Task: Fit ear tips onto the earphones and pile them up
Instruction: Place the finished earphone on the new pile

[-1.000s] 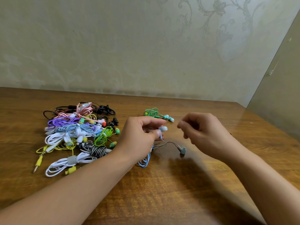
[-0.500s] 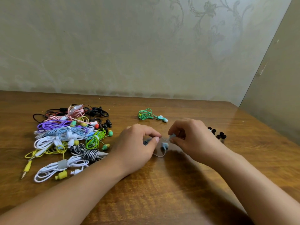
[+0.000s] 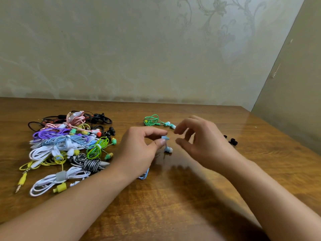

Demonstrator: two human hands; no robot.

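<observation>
At the centre of the wooden bench (image 3: pixel 173 206), in the head view, the left hand (image 3: pixel 139 150) pinches a light blue earbud (image 3: pixel 165 137) between thumb and forefinger, held just above the surface. A second light blue earbud (image 3: pixel 168 149) of the same set hangs just below it on its cable, and a loop of the light blue cable (image 3: pixel 144 175) shows beneath the left wrist.

The right hand (image 3: pixel 205 143) is raised just right of the held earbud, apart from it. Its fingers (image 3: pixel 180 129) are loosely curved with the thumb spread below them; they grasp nothing that can be seen, and motion blur softens the fingertips.

Left of the hands lies the pile of coiled earphones (image 3: pixel 69 148) in white, purple, pink, yellow, green, black and striped cables, resting on the bench. Behind the hands, a green earphone set (image 3: pixel 152 120) lies coiled on its own. Right of the right hand, near the bench edge, a small group of black ear tips (image 3: pixel 231 141) sits on the surface. A pale patterned wall (image 3: pixel 156 49) stands behind the bench.
</observation>
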